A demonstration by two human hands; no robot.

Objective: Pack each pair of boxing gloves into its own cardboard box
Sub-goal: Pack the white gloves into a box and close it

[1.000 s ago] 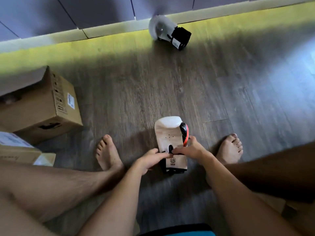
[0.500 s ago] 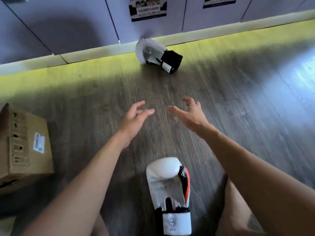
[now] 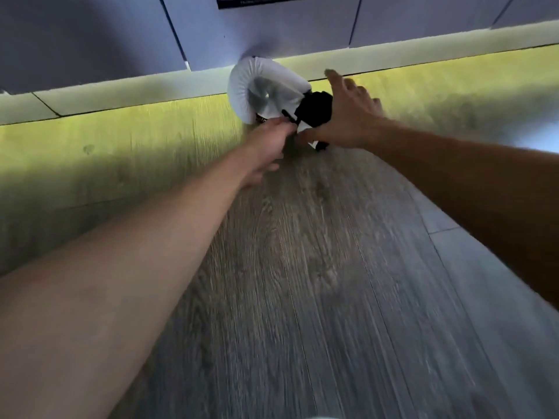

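Two hands are working at a white boxing glove [image 3: 266, 86].
Left hand [image 3: 267, 140] is pinching its strap [image 3: 289, 117]; right hand [image 3: 348, 116] is spreading fingers over the black cuff [image 3: 314, 111].

A dark sign strip [image 3: 266, 2] on the cabinet door [image 3: 272, 34] carries small white lettering, too blurred to read.

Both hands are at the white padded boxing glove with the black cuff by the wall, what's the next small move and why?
Probably close the right hand round the black cuff and lift the white padded boxing glove off the wooden floor. That hand is spread open over the cuff, and the left hand touches the glove.
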